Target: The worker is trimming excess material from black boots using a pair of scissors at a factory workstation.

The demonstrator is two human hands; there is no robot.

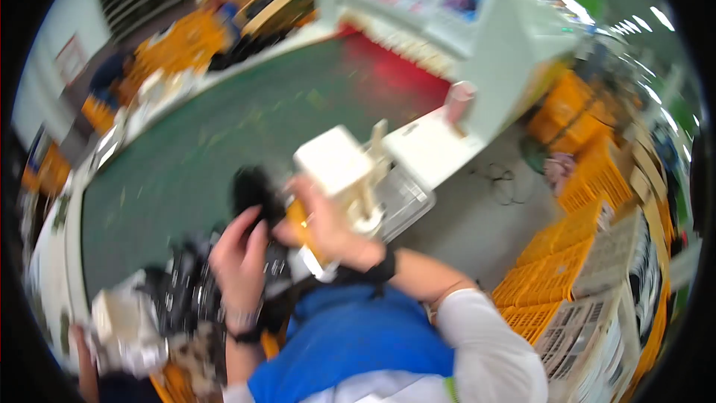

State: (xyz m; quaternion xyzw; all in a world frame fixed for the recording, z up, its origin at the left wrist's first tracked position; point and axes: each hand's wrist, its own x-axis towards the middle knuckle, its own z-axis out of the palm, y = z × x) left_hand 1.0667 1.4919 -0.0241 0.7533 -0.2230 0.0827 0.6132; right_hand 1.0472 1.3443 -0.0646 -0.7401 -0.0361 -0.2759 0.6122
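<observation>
Over the near edge of the green conveyor belt [179, 179], my left hand [242, 257] is raised with its thumb and fingers apart. Just beyond its fingertips is a dark, blurred black item [252, 188]; whether they touch it cannot be made out. My right hand [328, 227] is closed round a yellow item [300, 220], blurred and mostly covered by the fingers. A white box-shaped thing [335, 160] on a stand is right beside that hand. Black shiny packages [183, 283] lie in a heap to the left of my left hand.
A white ledge [432, 149] bears a pink cup [459, 97] at the right. Orange crates [552, 246] are stacked along the right side. A clear plastic tray [403, 198] sits beside the stand. Another person's arm [83, 354] shows at lower left, near a white box [119, 317].
</observation>
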